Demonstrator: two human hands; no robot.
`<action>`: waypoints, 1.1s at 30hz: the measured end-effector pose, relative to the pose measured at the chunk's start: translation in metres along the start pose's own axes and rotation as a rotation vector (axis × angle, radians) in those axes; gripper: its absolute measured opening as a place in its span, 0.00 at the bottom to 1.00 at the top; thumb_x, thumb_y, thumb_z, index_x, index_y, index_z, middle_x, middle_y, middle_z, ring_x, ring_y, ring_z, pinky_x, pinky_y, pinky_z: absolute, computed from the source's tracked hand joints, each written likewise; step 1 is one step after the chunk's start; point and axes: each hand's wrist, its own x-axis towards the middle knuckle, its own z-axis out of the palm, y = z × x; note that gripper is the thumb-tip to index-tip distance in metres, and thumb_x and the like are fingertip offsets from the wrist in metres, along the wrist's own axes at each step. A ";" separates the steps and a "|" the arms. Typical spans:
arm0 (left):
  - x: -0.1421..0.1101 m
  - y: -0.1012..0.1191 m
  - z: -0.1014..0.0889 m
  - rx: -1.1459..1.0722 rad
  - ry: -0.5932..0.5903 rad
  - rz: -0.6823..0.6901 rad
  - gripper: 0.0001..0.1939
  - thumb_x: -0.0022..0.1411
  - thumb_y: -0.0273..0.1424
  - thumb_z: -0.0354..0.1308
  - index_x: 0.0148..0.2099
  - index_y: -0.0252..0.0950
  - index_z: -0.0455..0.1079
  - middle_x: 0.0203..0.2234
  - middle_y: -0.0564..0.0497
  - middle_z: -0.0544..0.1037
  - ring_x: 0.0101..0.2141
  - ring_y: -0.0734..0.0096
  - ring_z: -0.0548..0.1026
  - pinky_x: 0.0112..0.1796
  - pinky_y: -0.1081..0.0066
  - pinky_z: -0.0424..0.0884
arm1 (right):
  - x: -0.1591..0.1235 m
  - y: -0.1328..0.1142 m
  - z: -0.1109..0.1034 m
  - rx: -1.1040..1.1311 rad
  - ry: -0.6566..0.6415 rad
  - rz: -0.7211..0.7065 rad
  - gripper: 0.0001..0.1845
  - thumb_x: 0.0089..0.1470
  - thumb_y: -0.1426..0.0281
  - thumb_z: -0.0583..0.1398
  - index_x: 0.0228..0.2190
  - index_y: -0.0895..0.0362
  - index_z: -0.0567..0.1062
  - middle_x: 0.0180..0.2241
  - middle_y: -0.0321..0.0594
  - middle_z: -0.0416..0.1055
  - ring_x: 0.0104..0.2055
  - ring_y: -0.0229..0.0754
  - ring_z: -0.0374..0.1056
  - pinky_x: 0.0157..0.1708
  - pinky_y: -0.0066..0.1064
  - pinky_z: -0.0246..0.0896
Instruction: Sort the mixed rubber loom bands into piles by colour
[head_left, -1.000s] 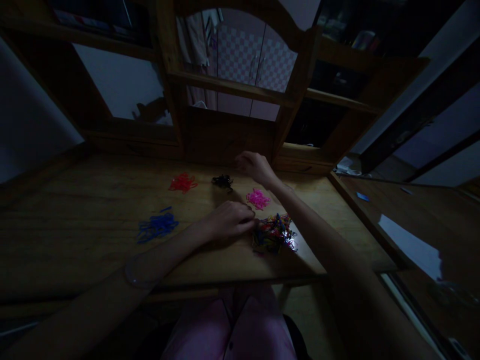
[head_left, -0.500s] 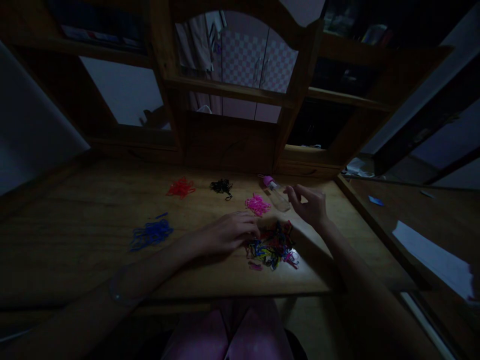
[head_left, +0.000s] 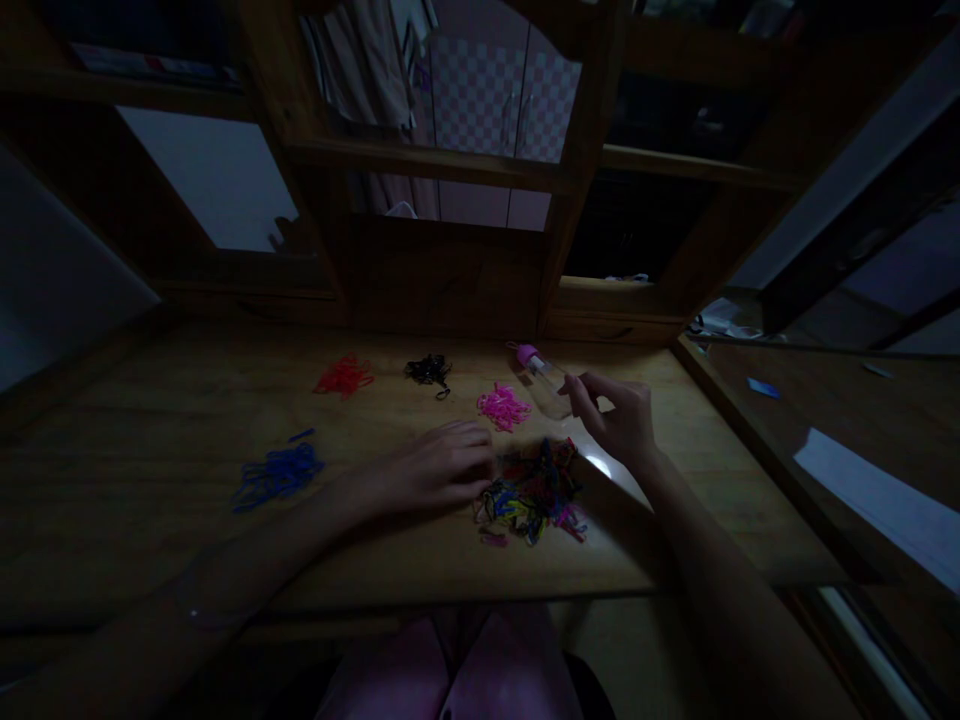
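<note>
My right hand (head_left: pixel 616 418) hovers to the right of a mixed pile of coloured rubber bands (head_left: pixel 536 495), thumb and forefinger pinched together. Its fingertips overlap the lower end of a clear bottle with a pink cap (head_left: pixel 544 378) lying on the desk; whether they touch it or hold a small band is unclear. At the pile's left edge rests my left hand (head_left: pixel 442 465), palm down, fingers bent together, tips partly hidden. Sorted bands lie beyond: pink bands (head_left: pixel 504 407), black bands (head_left: pixel 430 371), red bands (head_left: pixel 344 376) and, to the left, blue bands (head_left: pixel 279 474).
The wooden desk (head_left: pixel 135 430) backs onto a shelf unit (head_left: pixel 442 270) with a mirror. To the right, a lower wooden surface (head_left: pixel 817 400) bears a white paper sheet (head_left: pixel 877 500) and a small blue packet (head_left: pixel 763 387). The scene is dim.
The view has tilted down and shifted slightly right. My right hand has come a little closer to the bottle; my left hand has drawn slightly back from the mixed pile.
</note>
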 end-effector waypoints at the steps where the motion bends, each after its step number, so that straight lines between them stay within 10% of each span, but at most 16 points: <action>1: 0.000 -0.001 -0.001 0.012 0.004 0.002 0.03 0.64 0.29 0.56 0.39 0.37 0.70 0.35 0.49 0.71 0.39 0.66 0.69 0.41 0.69 0.65 | 0.000 0.000 0.001 0.008 -0.003 0.007 0.19 0.63 0.61 0.55 0.28 0.56 0.79 0.19 0.36 0.69 0.20 0.36 0.64 0.26 0.28 0.59; 14: -0.001 -0.009 -0.003 0.002 0.059 0.005 0.07 0.67 0.30 0.53 0.43 0.36 0.72 0.36 0.48 0.76 0.38 0.69 0.72 0.41 0.69 0.67 | 0.006 -0.005 -0.003 0.518 -0.291 0.258 0.21 0.60 0.55 0.57 0.28 0.58 0.78 0.19 0.35 0.69 0.18 0.33 0.62 0.18 0.25 0.54; 23: 0.002 -0.010 -0.006 0.099 0.135 0.020 0.11 0.70 0.28 0.49 0.52 0.36 0.69 0.43 0.45 0.76 0.45 0.65 0.72 0.47 0.65 0.67 | 0.008 -0.004 -0.006 0.437 -0.781 -0.038 0.10 0.56 0.66 0.64 0.41 0.53 0.80 0.39 0.40 0.76 0.39 0.39 0.70 0.37 0.29 0.64; 33: 0.003 -0.004 0.001 0.134 0.099 -0.017 0.09 0.68 0.26 0.48 0.48 0.35 0.67 0.41 0.46 0.74 0.43 0.64 0.71 0.46 0.65 0.67 | 0.000 -0.005 0.006 0.474 -0.882 -0.023 0.11 0.53 0.69 0.67 0.40 0.56 0.78 0.41 0.41 0.75 0.42 0.41 0.71 0.44 0.32 0.66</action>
